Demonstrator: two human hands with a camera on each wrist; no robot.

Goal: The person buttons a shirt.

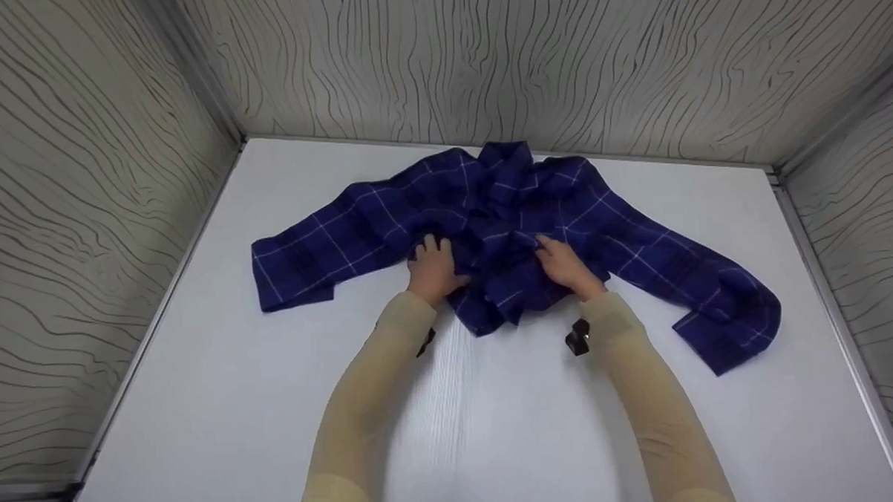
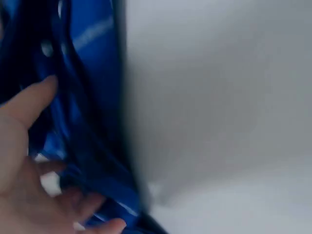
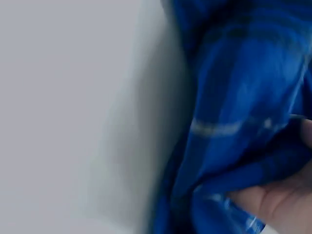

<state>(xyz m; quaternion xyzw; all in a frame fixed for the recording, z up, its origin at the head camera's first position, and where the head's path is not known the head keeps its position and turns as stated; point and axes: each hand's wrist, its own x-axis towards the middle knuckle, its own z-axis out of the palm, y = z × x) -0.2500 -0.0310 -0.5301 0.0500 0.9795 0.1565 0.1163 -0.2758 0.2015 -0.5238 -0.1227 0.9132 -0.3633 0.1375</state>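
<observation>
A dark blue plaid shirt [image 1: 501, 227] lies bunched in the middle of the white table, sleeves spread out to both sides and collar toward the back wall. On its left front part, my left hand [image 1: 432, 270] touches the cloth with fingers spread. The left wrist view shows that hand [image 2: 29, 165] with thumb and fingers apart beside a buttoned edge. My right hand [image 1: 564, 265] pinches a fold of the shirt near its middle right. In the right wrist view its thumb [image 3: 263, 200] presses on the fold, and the fingers are mostly hidden.
Behind the white table [image 1: 275, 435] stands a wall [image 1: 440, 65] with a wood-grain pattern, and similar panels rise at both sides. The left cuff [image 1: 291, 279] lies near the left edge, the right cuff [image 1: 717, 342] folded inward at the right. Small black devices sit at both wrists.
</observation>
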